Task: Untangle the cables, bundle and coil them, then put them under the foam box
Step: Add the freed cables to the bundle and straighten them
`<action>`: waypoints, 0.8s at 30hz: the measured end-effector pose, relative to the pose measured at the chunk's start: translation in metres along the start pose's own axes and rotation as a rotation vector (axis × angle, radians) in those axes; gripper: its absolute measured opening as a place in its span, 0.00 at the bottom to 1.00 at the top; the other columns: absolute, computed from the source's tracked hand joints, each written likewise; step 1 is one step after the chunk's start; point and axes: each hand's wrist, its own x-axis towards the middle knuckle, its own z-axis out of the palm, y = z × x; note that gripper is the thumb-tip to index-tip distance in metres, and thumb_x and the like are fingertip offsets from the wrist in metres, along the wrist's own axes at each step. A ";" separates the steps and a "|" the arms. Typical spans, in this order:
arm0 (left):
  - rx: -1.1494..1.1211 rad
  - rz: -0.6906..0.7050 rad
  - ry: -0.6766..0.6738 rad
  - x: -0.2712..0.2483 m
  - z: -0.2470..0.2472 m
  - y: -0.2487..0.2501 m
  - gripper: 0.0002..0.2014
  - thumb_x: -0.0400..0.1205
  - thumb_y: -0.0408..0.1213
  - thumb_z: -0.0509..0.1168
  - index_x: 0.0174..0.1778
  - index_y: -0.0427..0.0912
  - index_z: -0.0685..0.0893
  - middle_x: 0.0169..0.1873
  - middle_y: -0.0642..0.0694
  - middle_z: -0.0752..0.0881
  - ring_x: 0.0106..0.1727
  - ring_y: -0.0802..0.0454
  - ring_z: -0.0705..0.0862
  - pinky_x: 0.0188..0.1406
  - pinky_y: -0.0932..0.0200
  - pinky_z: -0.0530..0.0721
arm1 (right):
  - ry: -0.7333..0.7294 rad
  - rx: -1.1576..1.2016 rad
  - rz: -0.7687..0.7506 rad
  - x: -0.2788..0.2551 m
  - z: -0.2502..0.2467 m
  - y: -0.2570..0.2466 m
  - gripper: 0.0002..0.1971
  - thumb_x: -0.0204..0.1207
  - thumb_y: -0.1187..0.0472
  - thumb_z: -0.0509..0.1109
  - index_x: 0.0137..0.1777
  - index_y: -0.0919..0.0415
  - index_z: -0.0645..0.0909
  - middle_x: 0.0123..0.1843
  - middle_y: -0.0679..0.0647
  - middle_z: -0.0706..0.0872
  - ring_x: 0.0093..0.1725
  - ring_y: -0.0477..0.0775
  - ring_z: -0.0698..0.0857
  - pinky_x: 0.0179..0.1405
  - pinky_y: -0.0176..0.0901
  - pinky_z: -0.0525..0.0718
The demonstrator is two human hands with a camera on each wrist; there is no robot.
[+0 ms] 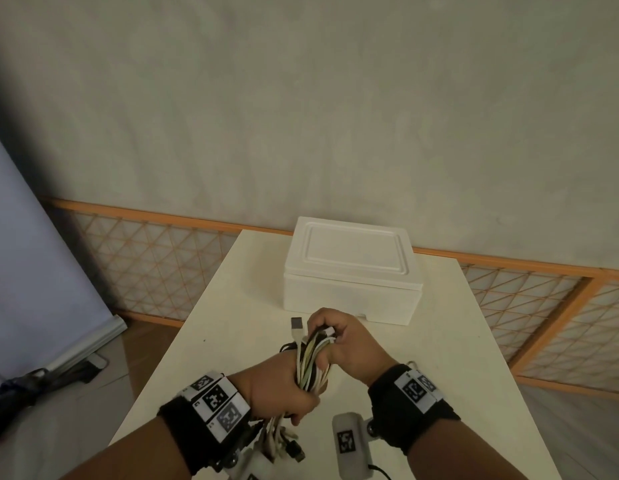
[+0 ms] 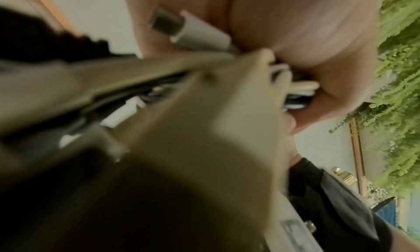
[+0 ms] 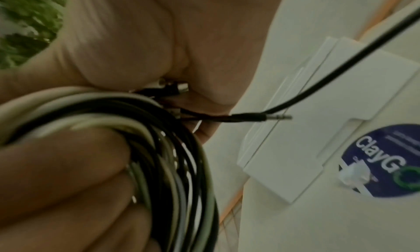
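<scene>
A bundle of white, black and greenish cables (image 1: pixel 310 362) is held over the near middle of the white table (image 1: pixel 439 341). My left hand (image 1: pixel 284 389) grips its lower part, and loose plug ends (image 1: pixel 287 445) hang below the fist. My right hand (image 1: pixel 339 341) grips the upper end, where a white USB plug (image 1: pixel 296 325) sticks up. The right wrist view shows the coiled cables (image 3: pixel 177 148) against my palm and a black audio jack (image 3: pixel 261 117) poking out. The white foam box (image 1: pixel 351 268), lid on, stands at the table's far end, just beyond my hands.
An orange-framed lattice fence (image 1: pixel 155 258) runs behind the table. A blue-white panel (image 1: pixel 31 254) leans at the left, with dark gear (image 1: pixel 27 393) on the floor beneath it. A round blue sticker (image 3: pixel 386 159) shows on a white surface in the right wrist view.
</scene>
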 end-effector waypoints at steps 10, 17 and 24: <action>-0.191 0.044 -0.001 0.005 0.002 -0.004 0.03 0.71 0.31 0.64 0.33 0.40 0.77 0.24 0.44 0.78 0.24 0.47 0.80 0.41 0.40 0.84 | 0.114 0.054 -0.009 -0.002 0.007 0.011 0.37 0.59 0.28 0.73 0.49 0.64 0.80 0.43 0.57 0.83 0.45 0.55 0.82 0.46 0.49 0.80; -0.312 0.019 0.128 -0.003 -0.017 -0.017 0.05 0.70 0.38 0.70 0.34 0.43 0.80 0.20 0.46 0.79 0.25 0.50 0.80 0.50 0.33 0.82 | 0.351 -0.407 0.288 -0.037 -0.028 0.064 0.10 0.80 0.39 0.58 0.40 0.30 0.80 0.31 0.33 0.83 0.32 0.37 0.79 0.40 0.45 0.79; -0.497 0.178 0.153 0.000 -0.018 -0.020 0.05 0.72 0.40 0.71 0.32 0.49 0.82 0.19 0.47 0.80 0.24 0.50 0.80 0.46 0.45 0.82 | 0.248 -0.855 0.239 -0.037 -0.028 0.042 0.16 0.82 0.42 0.55 0.55 0.46 0.81 0.52 0.46 0.88 0.52 0.52 0.84 0.52 0.46 0.80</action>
